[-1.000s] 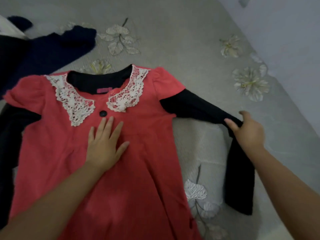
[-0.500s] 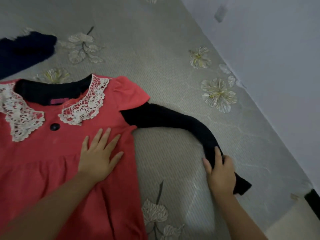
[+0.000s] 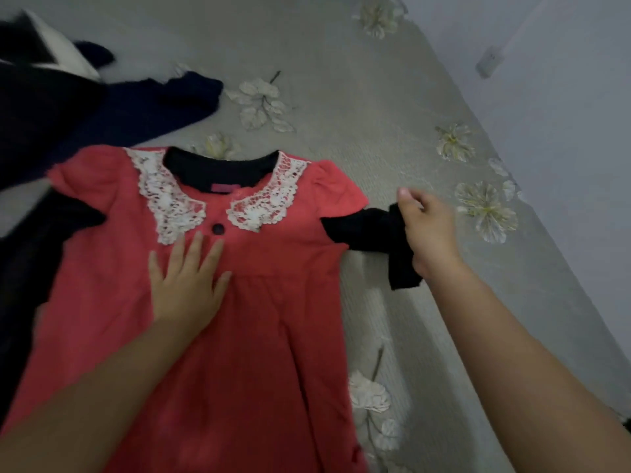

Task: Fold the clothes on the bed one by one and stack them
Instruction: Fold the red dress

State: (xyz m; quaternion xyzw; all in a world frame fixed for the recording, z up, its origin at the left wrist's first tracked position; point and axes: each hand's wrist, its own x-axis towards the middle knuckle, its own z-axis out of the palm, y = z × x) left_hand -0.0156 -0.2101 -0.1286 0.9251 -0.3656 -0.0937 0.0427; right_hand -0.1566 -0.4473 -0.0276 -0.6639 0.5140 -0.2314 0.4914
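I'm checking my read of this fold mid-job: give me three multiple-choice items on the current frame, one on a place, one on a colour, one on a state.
1. Where does the left hand rest?
A. flat on the chest of the dress, just below the black button
B. on the navy garment
C. on the bare bedspread

2. What colour is the lace collar?
A. black
B. white
C. pink

3. What state is the black sleeve on the person's right in?
A. lying straight and flat, untouched
B. tucked out of sight under the dress
C. gripped by the right hand, doubled over with its end hanging down

Key:
1 A, the palm lies spread on the red fabric under the button.
2 B, the lace is white against the red.
3 C, the hand is closed on the sleeve and the cuff end droops below it.
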